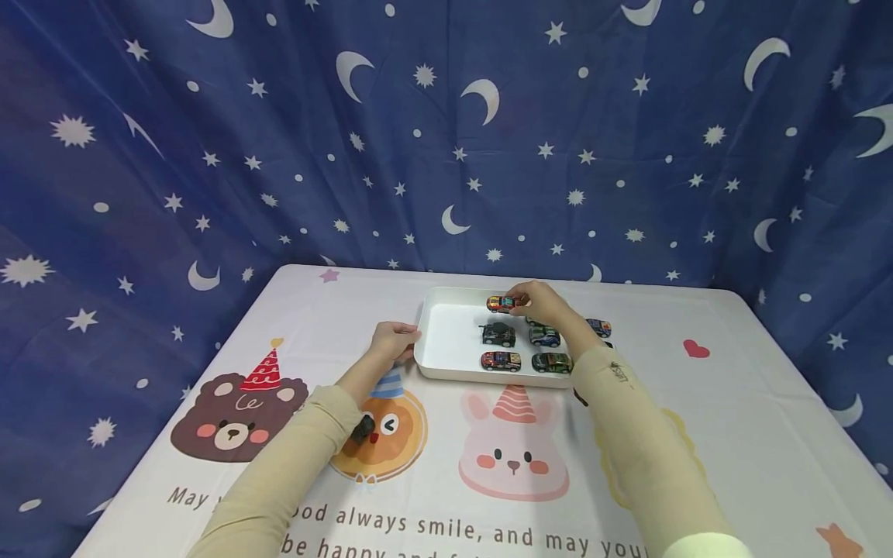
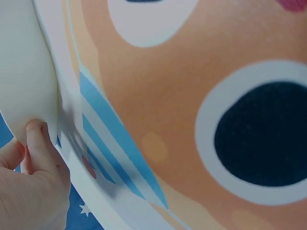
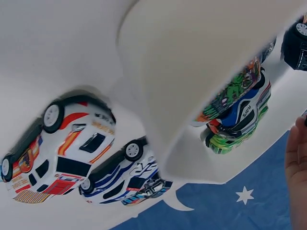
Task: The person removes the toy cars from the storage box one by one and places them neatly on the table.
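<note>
My left hand (image 1: 394, 342) pinches the left rim of a white tray (image 1: 446, 329). In the left wrist view, the left hand's (image 2: 41, 177) thumb and fingers grip the tray's edge (image 2: 29, 81). Above the tray's far side, my right hand (image 1: 540, 304) holds an orange-and-red toy car (image 1: 499, 304) between thumb and fingers. Below it in the tray are a black toy car (image 1: 498, 335), a red patterned car (image 1: 501, 361), a green car (image 1: 551, 363) and a blue-green car (image 1: 544, 335). Another car is partly hidden by the right hand. Only part of that hand (image 3: 298, 163) shows in the right wrist view.
Right of the tray, outside its wall, stand a white-and-orange toy car (image 3: 76, 148) and a white-and-blue one (image 3: 124, 172), partly behind the right sleeve in the head view. A small black object (image 1: 363, 428) shows by the left forearm. A starry blue curtain (image 1: 446, 155) hangs behind the table.
</note>
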The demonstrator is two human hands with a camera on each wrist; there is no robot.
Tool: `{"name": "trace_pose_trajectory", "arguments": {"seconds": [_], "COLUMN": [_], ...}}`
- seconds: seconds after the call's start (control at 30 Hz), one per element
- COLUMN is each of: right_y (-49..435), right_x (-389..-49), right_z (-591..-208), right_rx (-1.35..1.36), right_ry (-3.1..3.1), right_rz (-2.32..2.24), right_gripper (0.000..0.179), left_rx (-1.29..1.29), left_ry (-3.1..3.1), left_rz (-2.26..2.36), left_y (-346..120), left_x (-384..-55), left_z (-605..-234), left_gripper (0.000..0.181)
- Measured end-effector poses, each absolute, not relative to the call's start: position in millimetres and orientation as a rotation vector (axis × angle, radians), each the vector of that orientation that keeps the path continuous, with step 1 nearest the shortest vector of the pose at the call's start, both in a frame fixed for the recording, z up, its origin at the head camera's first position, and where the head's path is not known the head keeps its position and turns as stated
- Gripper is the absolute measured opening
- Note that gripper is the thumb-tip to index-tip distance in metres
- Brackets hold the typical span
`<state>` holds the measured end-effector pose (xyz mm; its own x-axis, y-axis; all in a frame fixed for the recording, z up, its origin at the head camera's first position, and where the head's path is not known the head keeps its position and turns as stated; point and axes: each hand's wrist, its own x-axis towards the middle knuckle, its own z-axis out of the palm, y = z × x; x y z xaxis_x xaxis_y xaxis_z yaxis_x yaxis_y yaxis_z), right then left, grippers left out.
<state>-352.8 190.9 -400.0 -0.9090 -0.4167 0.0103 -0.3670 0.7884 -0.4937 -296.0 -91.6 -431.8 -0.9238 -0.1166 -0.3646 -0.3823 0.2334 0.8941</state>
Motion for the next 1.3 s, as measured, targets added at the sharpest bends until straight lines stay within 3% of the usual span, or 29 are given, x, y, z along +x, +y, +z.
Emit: {"name": "trace_pose_trajectory", "arguments": {"seconds": [1.3], "right_y": [230.7], "right_x": [-309.2], "right_z": [-403.6], "right_rx": [-0.827], "right_ry": [2.905], "right_rz": [-1.002], "right_gripper": [0.032], "left_rx": [-0.434], "left_ry": [2.264], "left_rz": [1.753], "left_y": [-94.3], "left_x": [-296.7], "left_z": [-432.9], "left_gripper": [0.027]}}
